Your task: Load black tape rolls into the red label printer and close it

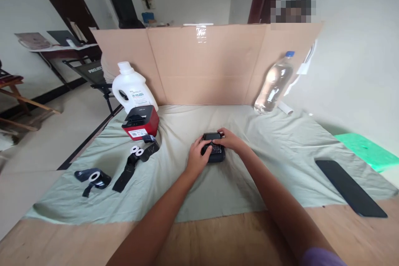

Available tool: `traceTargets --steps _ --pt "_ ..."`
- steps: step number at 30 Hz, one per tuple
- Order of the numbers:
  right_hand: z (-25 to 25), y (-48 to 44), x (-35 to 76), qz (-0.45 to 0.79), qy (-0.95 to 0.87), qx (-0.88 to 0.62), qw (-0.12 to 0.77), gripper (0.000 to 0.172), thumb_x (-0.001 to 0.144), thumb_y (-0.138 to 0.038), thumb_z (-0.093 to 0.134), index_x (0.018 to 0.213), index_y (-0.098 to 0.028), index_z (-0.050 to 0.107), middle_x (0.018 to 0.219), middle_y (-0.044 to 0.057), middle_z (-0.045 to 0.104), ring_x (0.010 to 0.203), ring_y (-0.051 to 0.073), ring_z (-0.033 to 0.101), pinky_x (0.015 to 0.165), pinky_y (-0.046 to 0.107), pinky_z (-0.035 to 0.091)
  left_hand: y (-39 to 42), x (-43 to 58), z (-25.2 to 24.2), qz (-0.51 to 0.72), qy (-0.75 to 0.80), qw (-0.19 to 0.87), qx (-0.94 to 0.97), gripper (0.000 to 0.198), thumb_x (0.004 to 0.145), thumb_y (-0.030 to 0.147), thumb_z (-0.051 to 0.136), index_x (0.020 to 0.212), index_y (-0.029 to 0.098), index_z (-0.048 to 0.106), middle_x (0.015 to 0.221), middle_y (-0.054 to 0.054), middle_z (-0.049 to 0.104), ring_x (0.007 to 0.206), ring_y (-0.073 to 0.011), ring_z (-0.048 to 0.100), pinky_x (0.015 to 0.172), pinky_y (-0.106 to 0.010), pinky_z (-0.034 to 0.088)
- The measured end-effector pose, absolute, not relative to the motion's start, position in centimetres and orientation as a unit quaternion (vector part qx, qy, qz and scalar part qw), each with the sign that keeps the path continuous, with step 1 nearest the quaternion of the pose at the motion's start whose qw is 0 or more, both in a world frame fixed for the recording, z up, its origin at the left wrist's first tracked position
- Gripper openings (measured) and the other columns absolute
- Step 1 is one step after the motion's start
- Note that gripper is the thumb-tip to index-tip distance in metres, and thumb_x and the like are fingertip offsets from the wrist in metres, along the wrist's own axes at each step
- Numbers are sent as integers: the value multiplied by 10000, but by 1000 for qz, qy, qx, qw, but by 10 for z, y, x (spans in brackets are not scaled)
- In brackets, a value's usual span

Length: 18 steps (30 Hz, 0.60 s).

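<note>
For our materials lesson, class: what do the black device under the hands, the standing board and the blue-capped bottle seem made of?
Black device: probably hard plastic, mostly matte, with rounded edges.
Standing board: likely cardboard, matte brown, with straight fold creases.
Blue-capped bottle: probably clear, glossy plastic, with bright highlights; glass not excluded.

Device (pixel 216 158) on cloth (pixel 218 199) between the fingers (pixel 207 153), printer (pixel 151 124) left, bottle (pixel 274 83) behind right, cardboard (pixel 202 66) behind all.

I saw a cloth (pixel 220 195) over the table (pixel 218 243); on it lay a device (pixel 215 158) under the grip, rolls (pixel 101 181) and printer (pixel 149 123) left, jug (pixel 134 85) and bottle (pixel 274 85) beyond, slab (pixel 350 187) right.
</note>
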State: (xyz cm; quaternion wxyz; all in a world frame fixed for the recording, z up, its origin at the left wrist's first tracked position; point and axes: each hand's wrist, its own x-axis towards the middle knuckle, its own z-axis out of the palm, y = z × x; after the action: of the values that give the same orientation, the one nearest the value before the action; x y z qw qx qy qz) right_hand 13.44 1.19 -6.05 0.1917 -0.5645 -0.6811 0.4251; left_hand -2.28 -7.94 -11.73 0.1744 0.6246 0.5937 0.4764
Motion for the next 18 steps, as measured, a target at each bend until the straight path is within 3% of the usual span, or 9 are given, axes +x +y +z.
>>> traceTargets --steps 4,6,8,10,13,16,18 --pt "-51 3 137 395 -672 -601 172 771 719 -412 821 1366 -133 506 1191 184 669 757 211 697 604 311 550 -83 -25 -120 454 589 161 649 308 913 313 587 1193 218 672 1469 -128 542 1374 -286 505 1146 -492 403" --pt "-50 1 141 371 -671 -616 180 789 674 -488 845 1314 -136 545 1077 166 704 689 215 683 563 315 538 -87 -24 -120 416 595 154 670 607 835 392 698 1391 213 533 1505 -155 505 1383 -325 492 1141 -518 401" --pt "-54 0 146 371 -675 -609 189 612 723 -536 796 1160 -139 634 920 131 723 645 209 665 541 307 527 -90 -23 -119 365 608 141 690 1015 696 464 823 1541 200 328 1561 -195 427 1398 -378 466 1136 -555 390" --pt "-62 -1 151 389 -677 -591 202 429 846 -546 661 1001 -146 688 809 99 718 629 196 651 553 296 525 -91 -21 -119 322 623 128 702 1179 616 482 877 1574 192 254 1602 -230 347 1413 -413 442 1132 -576 381" --pt "-80 -12 159 394 -689 -549 260 438 963 -509 444 942 -173 724 832 64 740 751 204 686 706 320 563 -90 -20 -118 307 623 121 709 1083 629 451 881 1535 198 344 1595 -244 350 1414 -409 451 1129 -568 393" --pt "-101 -38 167 382 -704 -491 343 447 973 -475 393 1093 -215 737 1096 59 764 1067 243 689 993 406 513 -90 -20 -118 329 599 119 720 920 618 403 895 1424 219 491 1555 -212 426 1389 -385 492 1115 -534 435" --pt "-111 -55 172 389 -689 -472 389 478 966 -483 403 1248 -226 691 1282 69 710 1222 250 634 1102 440 441 -90 -17 -118 348 578 116 729 822 607 383 903 1337 232 556 1523 -182 474 1371 -366 518 1097 -511 467"
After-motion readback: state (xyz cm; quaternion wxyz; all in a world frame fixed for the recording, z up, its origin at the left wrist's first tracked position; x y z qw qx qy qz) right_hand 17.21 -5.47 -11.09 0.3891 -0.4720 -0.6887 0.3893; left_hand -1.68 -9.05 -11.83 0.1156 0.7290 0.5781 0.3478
